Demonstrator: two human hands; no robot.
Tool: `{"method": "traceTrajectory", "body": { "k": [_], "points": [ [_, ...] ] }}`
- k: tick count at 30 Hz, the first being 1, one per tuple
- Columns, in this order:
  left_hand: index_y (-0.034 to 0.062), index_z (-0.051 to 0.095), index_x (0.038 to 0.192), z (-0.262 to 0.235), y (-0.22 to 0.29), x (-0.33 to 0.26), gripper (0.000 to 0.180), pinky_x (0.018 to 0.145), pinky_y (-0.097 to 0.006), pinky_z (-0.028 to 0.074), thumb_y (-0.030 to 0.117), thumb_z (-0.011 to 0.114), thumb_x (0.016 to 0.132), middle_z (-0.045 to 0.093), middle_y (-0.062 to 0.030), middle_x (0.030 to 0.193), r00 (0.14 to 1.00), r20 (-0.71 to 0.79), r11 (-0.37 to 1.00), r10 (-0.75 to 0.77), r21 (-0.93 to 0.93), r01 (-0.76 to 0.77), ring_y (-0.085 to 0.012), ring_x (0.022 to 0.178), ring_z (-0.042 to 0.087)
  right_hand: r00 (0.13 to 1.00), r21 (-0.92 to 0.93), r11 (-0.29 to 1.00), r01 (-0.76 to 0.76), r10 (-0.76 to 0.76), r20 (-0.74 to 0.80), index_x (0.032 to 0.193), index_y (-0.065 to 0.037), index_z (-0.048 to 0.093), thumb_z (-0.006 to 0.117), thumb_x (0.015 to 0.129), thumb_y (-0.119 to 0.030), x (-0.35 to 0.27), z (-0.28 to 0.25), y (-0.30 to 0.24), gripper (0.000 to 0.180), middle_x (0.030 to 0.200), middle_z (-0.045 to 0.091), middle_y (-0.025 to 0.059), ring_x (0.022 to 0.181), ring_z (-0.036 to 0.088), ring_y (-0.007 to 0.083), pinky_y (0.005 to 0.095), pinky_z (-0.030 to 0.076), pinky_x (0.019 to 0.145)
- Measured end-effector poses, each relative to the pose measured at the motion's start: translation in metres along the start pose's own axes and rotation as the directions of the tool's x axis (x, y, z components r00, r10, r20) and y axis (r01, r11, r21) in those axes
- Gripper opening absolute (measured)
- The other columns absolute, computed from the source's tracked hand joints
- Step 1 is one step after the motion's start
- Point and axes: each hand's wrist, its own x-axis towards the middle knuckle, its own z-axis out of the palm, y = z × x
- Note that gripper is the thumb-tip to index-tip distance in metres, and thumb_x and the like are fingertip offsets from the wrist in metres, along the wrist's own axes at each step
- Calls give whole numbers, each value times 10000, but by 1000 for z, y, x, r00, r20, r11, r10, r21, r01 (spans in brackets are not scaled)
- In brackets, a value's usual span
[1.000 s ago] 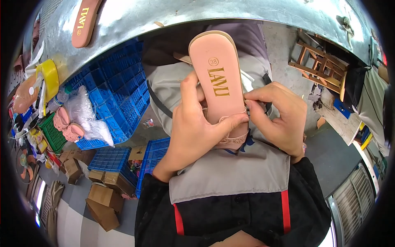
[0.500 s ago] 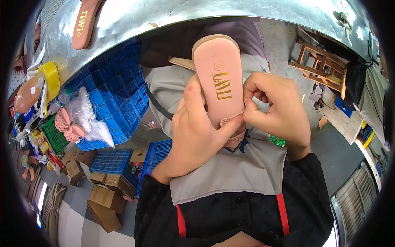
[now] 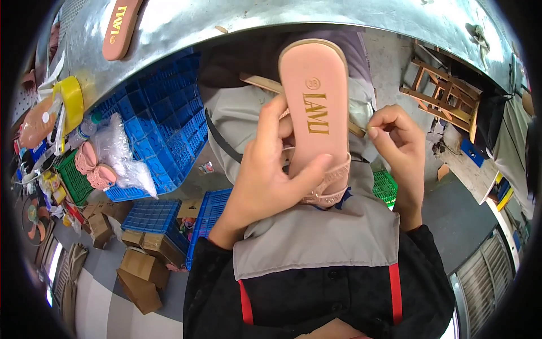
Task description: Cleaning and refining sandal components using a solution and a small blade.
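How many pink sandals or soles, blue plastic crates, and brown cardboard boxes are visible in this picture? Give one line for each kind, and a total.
Pink sandals or soles: 4 (one in the left hand, sandal; a sole on the metal table; a pair by the clear bag)
Blue crates: 3 (largest)
Cardboard boxes: about 5 (nearest)
Total: about 12

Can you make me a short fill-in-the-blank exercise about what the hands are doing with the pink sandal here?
1. The pink sandal is held in the ______ hand.
2. The right hand is at the sandal's ______ edge, pinching something too small to identify.
3. A second pink sole lies on the ______ metal table.
4. The stacked crates to the person's left are ______ in colour.

Missing words: left; right; grey; blue
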Motion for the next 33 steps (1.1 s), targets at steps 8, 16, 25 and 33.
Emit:
{"method": "traceTrajectory", "body": {
  "k": [8, 16, 25, 33],
  "points": [
    [-49, 409, 1437, -29, -3, 17, 623, 929, -298, 500, 25, 709, 895, 723, -139, 1112, 979, 152, 954, -136, -248, 171, -152, 1011, 666, 964, 102, 959, 264, -258, -67, 1115, 12, 570, 656, 810, 82, 4, 2, 7, 325, 1045, 551, 87, 994, 526, 162, 297, 406, 907],
    [-78, 434, 1407, -13, -21, 42, 587, 815, -264, 548, -1, 706, 893, 727, -171, 1085, 970, 97, 922, -225, -301, 244, -155, 939, 701, 943, 472, 839, 271, -132, -307, 1196, 38, 477, 590, 791, -18, 15, -16, 12, 424, 1063, 525, 101, 998, 539, 155, 279, 422, 937],
    [-56, 416, 1469, -9, -20, 39, 639, 710, -231, 482, 435, 355, 1066, 708, -196, 1153, 949, 178, 869, -261, -385, 311, -153, 836, 694, 966, 620, 762, 185, -27, -255, 1211, 25, 473, 550, 813, -59, 10, -27, 22, 415, 1104, 555, 141, 1063, 588, 240, 362, 477, 937],
    [-44, 420, 1472, -6, -19, 35, 592, 722, -227, 496, 383, 424, 1062, 704, -171, 1151, 937, 235, 865, -259, -375, 333, -133, 848, 692, 975, 778, 602, 181, -3, -224, 1101, -3, 495, 519, 808, -43, 11, -42, 23, 297, 1099, 567, 160, 1064, 604, 315, 449, 482, 967]
  ]
}}
